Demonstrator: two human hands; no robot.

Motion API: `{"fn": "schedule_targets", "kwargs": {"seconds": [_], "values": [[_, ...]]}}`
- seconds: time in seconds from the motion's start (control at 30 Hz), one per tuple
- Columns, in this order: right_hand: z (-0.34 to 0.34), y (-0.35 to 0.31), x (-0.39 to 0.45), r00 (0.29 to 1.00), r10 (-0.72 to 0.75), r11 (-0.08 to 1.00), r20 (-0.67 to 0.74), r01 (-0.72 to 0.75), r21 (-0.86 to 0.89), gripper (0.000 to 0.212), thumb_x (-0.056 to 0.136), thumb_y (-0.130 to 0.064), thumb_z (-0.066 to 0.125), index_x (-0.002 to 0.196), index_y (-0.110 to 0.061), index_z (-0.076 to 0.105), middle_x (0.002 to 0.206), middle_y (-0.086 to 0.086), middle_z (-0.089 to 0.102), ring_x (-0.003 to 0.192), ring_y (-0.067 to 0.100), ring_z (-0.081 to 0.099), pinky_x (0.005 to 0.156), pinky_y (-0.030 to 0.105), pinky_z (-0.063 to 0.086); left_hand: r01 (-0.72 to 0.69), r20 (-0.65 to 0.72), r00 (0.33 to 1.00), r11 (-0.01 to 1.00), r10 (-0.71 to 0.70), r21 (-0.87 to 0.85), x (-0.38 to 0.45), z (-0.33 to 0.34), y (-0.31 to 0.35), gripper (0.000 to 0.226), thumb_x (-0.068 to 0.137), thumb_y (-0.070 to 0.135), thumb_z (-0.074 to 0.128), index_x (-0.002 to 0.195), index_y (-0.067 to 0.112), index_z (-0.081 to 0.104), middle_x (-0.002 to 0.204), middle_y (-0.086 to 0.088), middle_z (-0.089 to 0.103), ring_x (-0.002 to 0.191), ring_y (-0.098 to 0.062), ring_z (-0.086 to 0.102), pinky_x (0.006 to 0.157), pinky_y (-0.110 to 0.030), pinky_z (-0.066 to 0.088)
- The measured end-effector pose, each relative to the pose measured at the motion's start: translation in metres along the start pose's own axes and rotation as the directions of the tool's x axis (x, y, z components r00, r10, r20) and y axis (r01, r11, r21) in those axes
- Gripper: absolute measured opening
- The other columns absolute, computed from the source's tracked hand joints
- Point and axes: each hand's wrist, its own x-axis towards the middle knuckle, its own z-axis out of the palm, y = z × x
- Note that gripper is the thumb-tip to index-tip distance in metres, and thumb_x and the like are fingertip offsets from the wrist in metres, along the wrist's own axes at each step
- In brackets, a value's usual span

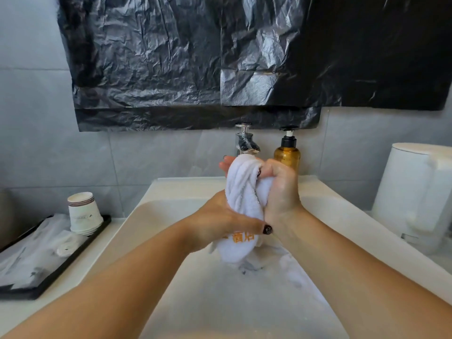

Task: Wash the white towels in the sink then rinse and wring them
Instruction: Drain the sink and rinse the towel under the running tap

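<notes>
I have the towel [241, 196] twisted mid-frame above the sink [171, 204], left hand [215, 223] gripping low, right hand [281, 189] high; I'd counter-twist harder, keeping drips inside the basin.

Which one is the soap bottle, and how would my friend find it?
Find the white ceramic sink and look to its back edge, under the black plastic sheet. Just right of the shiny chrome tap stands the amber plastic pump bottle. It alone is see-through brown, with a black pump.
</notes>
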Motion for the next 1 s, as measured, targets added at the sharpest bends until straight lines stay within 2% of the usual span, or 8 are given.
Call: {"fn": "schedule_targets", "kwargs": {"seconds": [0.13, 0.3, 0.43, 0.5, 0.57, 0.7, 0.8, 1.0], "values": [[0.003, -0.004, 0.004, 0.998, -0.058, 0.995, 0.032, 0.055, 0.082, 0.063, 0.062, -0.020, 0.037, 0.119, 0.002, 0.052, 0.132, 0.031, 0.054, 0.111, 0.040, 0.055, 0.108, 0.054, 0.039, 0.088, 0.053, 0.996, 0.918, -0.073, -0.386, -0.005, 0.008, -0.001, 0.036, 0.063, 0.008, 0.072, 0.096, -0.004, 0.068, 0.095, -0.027, 0.069, 0.085, -0.032, 0.070, 0.084, -0.044, 0.058], [-0.001, -0.008, -0.003, 0.953, -0.153, 0.828, 0.262, 0.269, -0.492, 0.057, 0.062, -0.010, 0.039, 0.108, -0.022, 0.070, 0.124, 0.009, 0.064, 0.120, 0.025, 0.057, 0.088, 0.030, 0.053, 0.158, 0.152, 0.984, 0.836, -0.090, -0.526, -0.009, 0.006, 0.001, 0.021, 0.075, 0.005, 0.055, 0.085, 0.002, 0.073, 0.078, -0.015, 0.066, 0.071, -0.025, 0.067, 0.087, -0.039, 0.055], [-0.028, -0.038, -0.018, 0.749, -0.273, 0.095, 0.604, 0.646, -0.758, 0.074, 0.065, 0.002, 0.040, 0.131, -0.030, 0.052, 0.146, -0.001, 0.045, 0.138, 0.009, 0.039, 0.106, 0.026, 0.043, 0.180, 0.108, 0.984, 0.791, -0.143, -0.585, -0.009, 0.003, 0.000, 0.027, 0.071, 0.003, 0.053, 0.095, -0.001, 0.065, 0.059, -0.010, 0.053, 0.053, -0.021, 0.056, 0.083, -0.040, 0.056], [-0.044, -0.049, -0.022, 0.645, -0.031, -0.406, 0.764, 0.690, -0.599, 0.080, 0.071, 0.003, 0.051, 0.146, -0.021, 0.038, 0.157, 0.008, 0.026, 0.147, 0.022, 0.023, 0.113, 0.037, 0.035, 0.205, 0.141, 0.978, 0.808, -0.152, -0.553, -0.010, 0.005, 0.004, 0.018, 0.070, 0.002, 0.054, 0.086, 0.002, 0.060, 0.057, -0.009, 0.053, 0.052, -0.020, 0.055, 0.074, -0.036, 0.059], [-0.050, -0.050, -0.021, 0.576, 0.195, -0.610, 0.794, 0.705, -0.362, 0.084, 0.077, -0.008, 0.068, 0.150, -0.018, 0.030, 0.159, 0.015, 0.017, 0.149, 0.034, 0.013, 0.114, 0.055, 0.028, 0.259, 0.221, 0.960, 0.846, -0.172, -0.466, -0.013, 0.013, 0.008, 0.013, 0.067, 0.000, 0.053, 0.076, 0.004, 0.061, 0.058, -0.010, 0.056, 0.053, -0.019, 0.058, 0.065, -0.032, 0.057], [-0.039, -0.036, -0.017, 0.386, 0.421, -0.568, 0.821, 0.818, -0.093, 0.058, 0.082, -0.023, 0.073, 0.134, -0.008, 0.054, 0.138, 0.017, 0.053, 0.122, 0.041, 0.052, 0.088, 0.055, 0.050, 0.354, 0.301, 0.915, 0.893, -0.269, -0.277, -0.021, 0.025, 0.010, 0.014, 0.059, -0.001, 0.056, 0.065, 0.007, 0.065, 0.063, -0.010, 0.058, 0.056, -0.014, 0.060, 0.054, -0.021, 0.051], [-0.036, -0.038, -0.024, 0.452, 0.482, -0.571, 0.751, 0.812, -0.121, 0.046, 0.077, -0.022, 0.075, 0.119, -0.008, 0.061, 0.101, 0.009, 0.065, 0.083, 0.032, 0.062, 0.052, 0.036, 0.052, 0.393, 0.338, 0.875, 0.916, -0.346, -0.078, -0.020, 0.022, 0.008, 0.024, 0.046, 0.004, 0.069, 0.069, -0.001, 0.064, 0.065, -0.013, 0.061, 0.059, -0.017, 0.061, 0.057, -0.020, 0.052], [-0.031, -0.069, -0.021, 0.545, 0.417, -0.755, 0.727, 0.653, -0.057, 0.028, 0.055, 0.009, 0.067, 0.078, -0.005, 0.059, 0.064, 0.010, 0.057, 0.049, 0.030, 0.054, 0.043, 0.025, 0.033, 0.329, 0.388, 0.899, 0.899, -0.204, -0.288, -0.015, 0.026, 0.019, 0.029, 0.070, 0.010, 0.064, 0.098, 0.004, 0.064, 0.083, -0.012, 0.071, 0.071, -0.019, 0.070, 0.063, -0.026, 0.057]]}}
